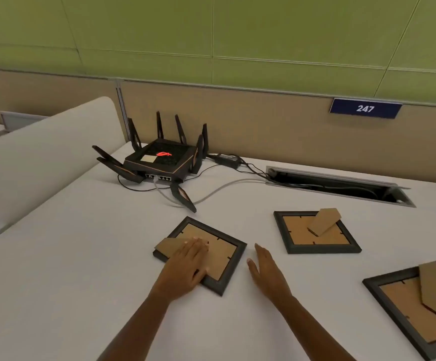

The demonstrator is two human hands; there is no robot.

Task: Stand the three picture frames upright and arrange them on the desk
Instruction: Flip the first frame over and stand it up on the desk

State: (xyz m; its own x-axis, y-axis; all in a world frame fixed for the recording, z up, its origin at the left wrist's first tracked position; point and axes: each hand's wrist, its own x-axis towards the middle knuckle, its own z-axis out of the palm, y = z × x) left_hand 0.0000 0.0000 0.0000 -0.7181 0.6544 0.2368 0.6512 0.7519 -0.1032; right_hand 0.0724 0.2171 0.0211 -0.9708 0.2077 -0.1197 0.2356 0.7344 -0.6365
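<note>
Three dark picture frames lie face down on the white desk (81, 269), cardboard backs up. The left frame (227, 259) sits in the middle, and my left hand (185, 267) rests flat on its back, fingers over the cardboard stand. Just right of that frame's edge, my right hand (266, 269) hovers open on its side, apart from the frame. The middle frame (315, 235) lies further back right with its stand flap raised. At the lower right edge, partly cut off, lies the right frame (406, 311), its stand also lifted.
A black router (159, 160) with several antennas stands at the back, its cables (219, 188) trailing toward an open cable slot (341, 183). A tan partition with a "247" sign (365, 108) backs the desk. A white divider (42, 152) borders the left.
</note>
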